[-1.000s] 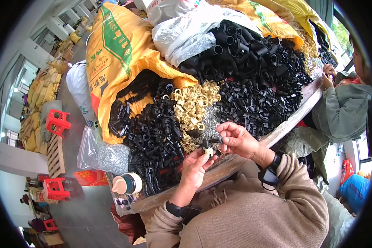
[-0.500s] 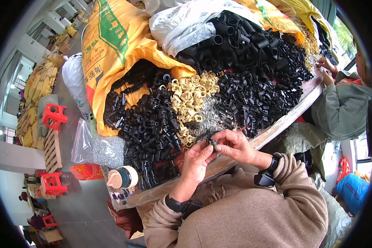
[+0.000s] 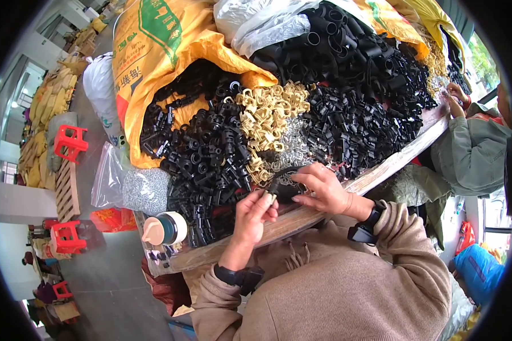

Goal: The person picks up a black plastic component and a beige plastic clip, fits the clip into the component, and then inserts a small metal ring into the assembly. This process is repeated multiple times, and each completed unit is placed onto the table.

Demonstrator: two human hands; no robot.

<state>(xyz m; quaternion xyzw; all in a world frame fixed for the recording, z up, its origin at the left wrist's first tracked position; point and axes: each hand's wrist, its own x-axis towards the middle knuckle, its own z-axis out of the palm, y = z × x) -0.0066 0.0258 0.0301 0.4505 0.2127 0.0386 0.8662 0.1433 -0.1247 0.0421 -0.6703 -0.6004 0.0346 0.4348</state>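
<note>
My left hand (image 3: 249,219) pinches a small black plastic fitting (image 3: 275,186) with a pale piece at its lower end, above the table's front edge. From the fitting a thin black curved strip (image 3: 290,170) arcs toward my right hand (image 3: 331,194). That hand is just to the right, its thumb and fingers apart, with nothing visible gripped between them. Whether its fingertips touch the strip is unclear. Just beyond my hands lie a heap of cream plastic clips (image 3: 267,116), a scatter of shiny metal pieces (image 3: 293,142) and piles of black plastic parts (image 3: 352,128).
A yellow woven sack (image 3: 153,51) spills black fittings at the left. Larger black tubes (image 3: 330,34) are heaped behind. A lidded container (image 3: 175,227) and a clear bag of small metal parts (image 3: 146,190) stand at the left. A co-worker's sleeve (image 3: 469,145) is at the right.
My hands have drawn apart. The right hand has let go and spread its fingers, while the left keeps the fitting, now tilted upright. The view has shifted slightly.
</note>
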